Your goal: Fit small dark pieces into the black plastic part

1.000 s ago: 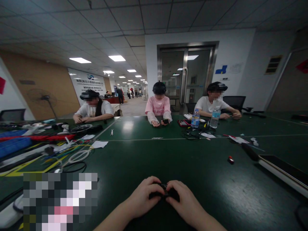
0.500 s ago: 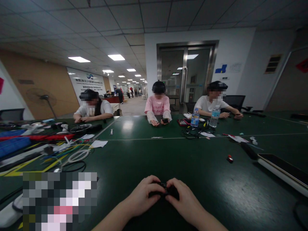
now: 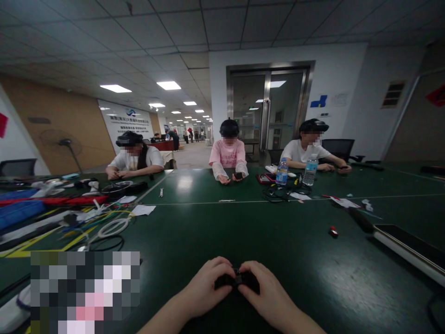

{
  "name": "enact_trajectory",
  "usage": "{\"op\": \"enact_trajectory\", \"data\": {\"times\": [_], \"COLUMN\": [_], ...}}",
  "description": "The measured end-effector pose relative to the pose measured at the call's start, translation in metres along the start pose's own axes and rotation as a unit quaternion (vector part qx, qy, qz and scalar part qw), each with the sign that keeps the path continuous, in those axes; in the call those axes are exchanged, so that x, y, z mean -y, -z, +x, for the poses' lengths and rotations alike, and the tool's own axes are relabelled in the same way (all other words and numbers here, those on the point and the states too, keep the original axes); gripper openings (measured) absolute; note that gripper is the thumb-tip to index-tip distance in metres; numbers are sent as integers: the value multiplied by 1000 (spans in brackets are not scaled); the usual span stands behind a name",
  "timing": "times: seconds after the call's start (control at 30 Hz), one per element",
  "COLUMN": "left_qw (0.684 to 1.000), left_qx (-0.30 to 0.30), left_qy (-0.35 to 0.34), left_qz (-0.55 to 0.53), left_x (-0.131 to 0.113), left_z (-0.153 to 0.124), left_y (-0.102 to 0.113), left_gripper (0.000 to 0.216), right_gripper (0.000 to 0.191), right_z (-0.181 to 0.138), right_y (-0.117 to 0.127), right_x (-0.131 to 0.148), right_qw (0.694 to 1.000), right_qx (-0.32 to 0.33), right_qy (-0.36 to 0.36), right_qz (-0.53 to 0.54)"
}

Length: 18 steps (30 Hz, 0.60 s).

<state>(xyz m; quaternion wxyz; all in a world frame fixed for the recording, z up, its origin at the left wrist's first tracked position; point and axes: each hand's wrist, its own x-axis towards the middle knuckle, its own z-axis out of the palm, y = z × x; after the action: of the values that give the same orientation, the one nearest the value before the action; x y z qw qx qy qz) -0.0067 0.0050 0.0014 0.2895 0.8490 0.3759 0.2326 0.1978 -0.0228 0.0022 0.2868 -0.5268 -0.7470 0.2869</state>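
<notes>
A small black object point(image 3: 237, 279) sits between both of my hands, low on the dark green table point(image 3: 215, 232) at the bottom middle of the view. My left hand point(image 3: 206, 287) curls round its left end, fingers closed. My right hand point(image 3: 266, 294) grips its right end, fingers closed too. My fingers hide most of the object, so I cannot tell its shape.
Three seated people wearing head cameras work across the table. Two water bottles point(image 3: 282, 171) and black cables point(image 3: 278, 192) lie in front of them. Coloured wires and a white ring point(image 3: 113, 227) crowd the left side. A small red piece point(image 3: 333, 230) and a long black-and-white bar point(image 3: 399, 243) lie right.
My hands have stayed together on the black object, shifting only slightly. The view bobbed a little.
</notes>
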Motion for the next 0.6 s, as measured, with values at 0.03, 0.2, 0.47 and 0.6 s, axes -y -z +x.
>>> {"op": "enact_trajectory", "data": {"times": [0.03, 0.2, 0.47, 0.6], "left_qw": [1000, 1000, 1000, 999], "left_qx": [0, -6, 2, 2], "left_qy": [0, 4, 31, 33], "left_qz": [-1, 4, -4, -4], "left_x": [-1, -4, -6, -3], "left_z": [0, 1, 0, 0], "left_y": [0, 1, 2, 1], "left_gripper": [28, 32, 42, 46], "right_gripper": [22, 19, 19, 19], "right_z": [0, -1, 0, 0], "right_y": [0, 3, 2, 2], "right_x": [0, 3, 3, 2], "right_qw": [1000, 1000, 1000, 1000], "right_qx": [1, 8, 10, 5], "right_qy": [2, 1, 2, 0], "right_qz": [1, -7, -14, -10]}}
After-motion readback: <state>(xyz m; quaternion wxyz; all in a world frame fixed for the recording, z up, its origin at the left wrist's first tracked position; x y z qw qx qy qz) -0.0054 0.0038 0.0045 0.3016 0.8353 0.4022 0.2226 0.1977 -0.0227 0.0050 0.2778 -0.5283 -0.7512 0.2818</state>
